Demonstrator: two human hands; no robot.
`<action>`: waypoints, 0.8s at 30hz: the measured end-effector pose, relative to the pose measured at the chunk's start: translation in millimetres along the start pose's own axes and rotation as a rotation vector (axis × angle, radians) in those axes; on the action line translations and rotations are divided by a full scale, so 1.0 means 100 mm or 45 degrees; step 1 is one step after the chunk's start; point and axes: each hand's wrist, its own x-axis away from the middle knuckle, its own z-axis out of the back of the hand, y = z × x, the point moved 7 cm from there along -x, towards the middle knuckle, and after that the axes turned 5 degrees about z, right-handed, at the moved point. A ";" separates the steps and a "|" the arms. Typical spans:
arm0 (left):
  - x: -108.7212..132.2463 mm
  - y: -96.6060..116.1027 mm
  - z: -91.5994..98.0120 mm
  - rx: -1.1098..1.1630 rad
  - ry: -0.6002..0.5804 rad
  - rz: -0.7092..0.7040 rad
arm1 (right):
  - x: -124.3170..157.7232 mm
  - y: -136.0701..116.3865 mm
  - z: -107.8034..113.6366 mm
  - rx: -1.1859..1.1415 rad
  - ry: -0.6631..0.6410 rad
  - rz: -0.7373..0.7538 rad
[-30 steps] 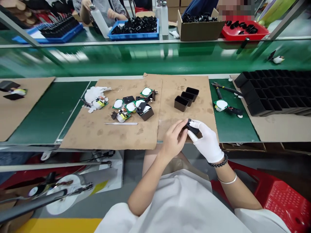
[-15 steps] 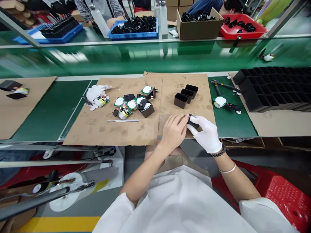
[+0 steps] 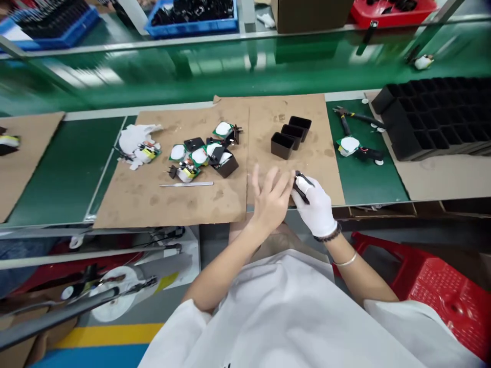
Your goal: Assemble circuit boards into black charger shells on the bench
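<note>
My right hand [image 3: 314,207], in a white glove, is closed around a small black plastic case [image 3: 302,185] at the front edge of the cardboard. My bare left hand [image 3: 270,199] is beside it with fingers stretched and spread, the index fingertip at the near end of the case; its thumb is hidden. Just beyond my hands three open black plastic boxes [image 3: 282,145] stand in a slanting row. To the left lie several green circuit boards [image 3: 199,156] with white round pads, one sitting in a black box [image 3: 227,166]. Tweezers [image 3: 186,184] lie in front of them.
A crumpled white glove [image 3: 134,139] lies at left beside another board. Cutting pliers [image 3: 356,116] and a board with a white pad [image 3: 348,146] are at right. Many black boxes [image 3: 429,122] stand in rows at far right. A red stool [image 3: 441,286] is behind my right arm.
My view has tilted downward. My left fingers have spread and lifted from around the case, while my right hand has turned the case more upright and keeps hold of it.
</note>
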 end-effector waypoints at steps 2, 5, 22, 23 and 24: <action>0.03 -0.04 -0.04 -0.067 -0.046 -0.048 | 0.07 0.03 -0.10 0.055 -0.090 -0.061; 0.03 -0.12 -0.06 -0.054 -0.092 -0.061 | 0.12 0.07 -0.16 0.096 -0.166 -0.085; 0.15 -0.25 -0.22 0.966 -0.454 0.390 | 0.04 0.02 0.15 -0.002 -0.084 -0.170; 0.13 -0.22 -0.24 0.986 -0.476 0.402 | 0.04 0.03 0.14 -0.001 -0.074 -0.176; 0.12 -0.18 -0.28 0.984 -0.498 0.423 | 0.03 0.03 0.14 0.001 -0.071 -0.179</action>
